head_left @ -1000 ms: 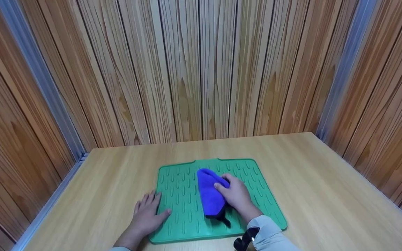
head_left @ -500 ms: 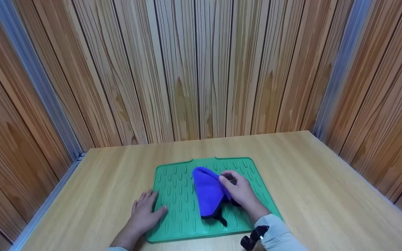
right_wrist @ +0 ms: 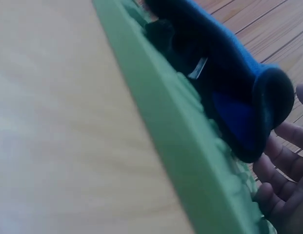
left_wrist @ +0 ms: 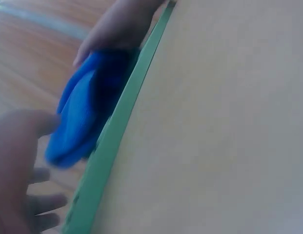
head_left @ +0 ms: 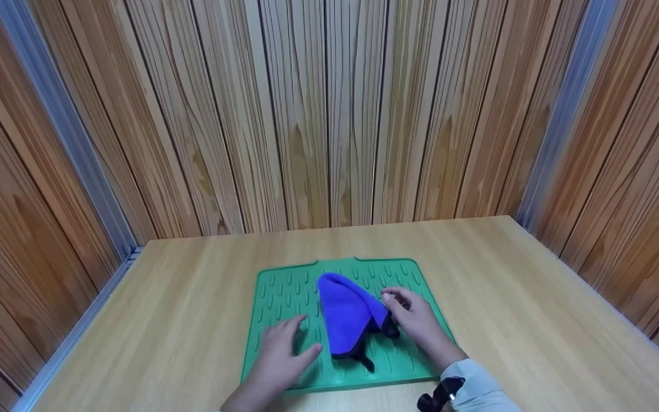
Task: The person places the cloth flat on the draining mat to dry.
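A blue-violet cloth (head_left: 349, 315) with black edging and a short black strip lies folded on a green mat (head_left: 284, 280) with raised oval ridges. In the right wrist view the cloth (right_wrist: 249, 92) gapes at the side, showing a dark inside and a small white tag. My right hand (head_left: 421, 323) is at its right edge, fingers loosely bent; in the right wrist view the fingertips (right_wrist: 268, 168) touch or nearly touch the rim. Fingers spread, my left hand (head_left: 278, 355) hovers over the mat's near left part, left of the cloth and holding nothing.
The mat lies near the front of a light wood table (head_left: 186, 297). Wood-plank walls (head_left: 329, 114) stand behind and at both sides, with metal posts in the corners. A black strap (head_left: 441, 395) is around the right wrist.
My right hand has loosened from the cloth and shifted right; the cloth's right flap now spreads further out. My left hand has left the mat's left edge and moved right, toward the cloth.
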Tool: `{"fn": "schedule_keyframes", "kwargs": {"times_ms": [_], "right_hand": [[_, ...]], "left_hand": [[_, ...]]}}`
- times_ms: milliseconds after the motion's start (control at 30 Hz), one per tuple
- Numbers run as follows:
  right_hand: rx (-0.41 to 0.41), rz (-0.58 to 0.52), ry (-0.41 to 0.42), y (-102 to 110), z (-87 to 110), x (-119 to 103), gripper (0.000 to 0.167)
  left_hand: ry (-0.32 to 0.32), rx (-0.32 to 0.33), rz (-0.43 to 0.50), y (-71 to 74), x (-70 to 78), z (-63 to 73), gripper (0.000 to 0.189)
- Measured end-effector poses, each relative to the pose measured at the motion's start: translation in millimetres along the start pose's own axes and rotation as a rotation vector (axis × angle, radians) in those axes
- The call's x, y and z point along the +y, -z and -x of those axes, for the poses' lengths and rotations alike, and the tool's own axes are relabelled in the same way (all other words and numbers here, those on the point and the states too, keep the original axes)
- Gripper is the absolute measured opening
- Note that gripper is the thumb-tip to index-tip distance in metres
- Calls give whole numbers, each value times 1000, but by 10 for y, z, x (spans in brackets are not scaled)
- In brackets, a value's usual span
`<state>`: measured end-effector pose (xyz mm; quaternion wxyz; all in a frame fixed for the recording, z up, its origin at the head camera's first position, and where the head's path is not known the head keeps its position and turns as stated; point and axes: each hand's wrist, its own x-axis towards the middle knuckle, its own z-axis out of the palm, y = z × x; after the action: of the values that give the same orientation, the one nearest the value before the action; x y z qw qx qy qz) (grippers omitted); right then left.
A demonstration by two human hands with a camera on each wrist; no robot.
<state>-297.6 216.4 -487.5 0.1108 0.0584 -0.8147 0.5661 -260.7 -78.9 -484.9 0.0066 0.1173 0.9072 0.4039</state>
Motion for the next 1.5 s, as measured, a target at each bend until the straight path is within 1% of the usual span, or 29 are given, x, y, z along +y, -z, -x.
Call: {"fn": "schedule_keyframes", "kwargs": {"times_ms": [100, 233, 300, 367, 533, 633, 867, 933, 1067, 1200, 1267, 1333, 1433, 1500], "right_hand": [[5, 33, 7, -10, 11, 36, 29], [18, 62, 6, -30, 12, 83, 27], [14, 66, 11, -37, 14, 96, 27], [4, 63, 20, -41, 14, 103, 26], [-18, 24, 49, -35, 19, 103, 22], [-21, -5, 63, -24, 22, 99, 20], [-46, -73, 66, -37, 27, 98, 21], [-43, -87, 53, -54, 15, 93, 21], [-33, -135, 15, -54, -5, 75, 22], [-13, -185, -19, -44, -18, 73, 21], [11, -211, -38, -47, -27, 79, 20], [43, -241, -64, -48, -30, 80, 17], [107, -309, -110, -34, -39, 82, 16], [153, -348, -140, -10, -47, 88, 16]], "left_hand": [[5, 0, 45, -84, 67, -22, 73], [4, -22, 114, -148, 113, -64, 74], [12, -33, 133, -173, 129, -79, 75], [23, -44, 131, -201, 146, -88, 77], [35, -56, 121, -278, 174, -112, 83], [34, -49, 144, -315, 184, -131, 83], [9, 0, 229, -375, 211, -188, 67], [7, 5, 250, -374, 219, -203, 64], [-8, 6, 264, -363, 236, -213, 59], [-40, 1, 270, -315, 214, -201, 52], [-48, 11, 284, -270, 177, -189, 49], [-43, 32, 296, -217, 125, -177, 46], [-44, 79, 315, -135, 30, -172, 45], [-58, 101, 317, -83, -40, -174, 46]]}}
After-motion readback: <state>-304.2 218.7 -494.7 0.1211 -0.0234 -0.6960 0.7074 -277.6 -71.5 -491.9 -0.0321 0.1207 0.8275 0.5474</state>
